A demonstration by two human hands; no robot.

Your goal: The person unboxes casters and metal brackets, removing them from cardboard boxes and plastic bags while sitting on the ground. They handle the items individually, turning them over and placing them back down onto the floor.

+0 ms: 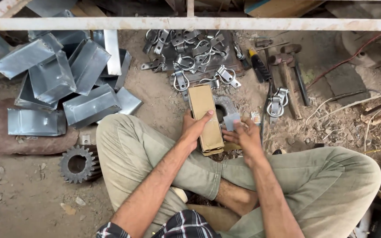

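Head view, looking down at a person seated cross-legged on a dirt floor (31, 207).

Item in hand: a long, narrow brown cardboard box (205, 118), lying lengthwise in front of the crossed legs with its far end pointing toward the pile of clamps. It looks light and fairly stiff along its length, though the thin card walls would likely dent under a hard squeeze; the surface is matte, so probably not slippery. Best held across the narrow width near the middle, or by the long edges.

Left hand (194, 128): fingers wrapped on the box's left side, thumb laid across the top face; closed around the box.

Right hand (243, 137): at the box's right edge near its lower end, fingers curled and pinching a small pale flat piece (232, 120). What that piece is cannot be told.

Surroundings:
- heap of shiny metal clamps (190, 55) on a dark plate, just beyond the box
- one loose clamp (277, 105) to the right
- hammers (287, 72) and a screwdriver (258, 65), beside the clamps
- folded sheet-metal boxes (62, 79), stacked at left
- rusty gear wheel (78, 164), by the left knee
- white painted bar (190, 23) across the top
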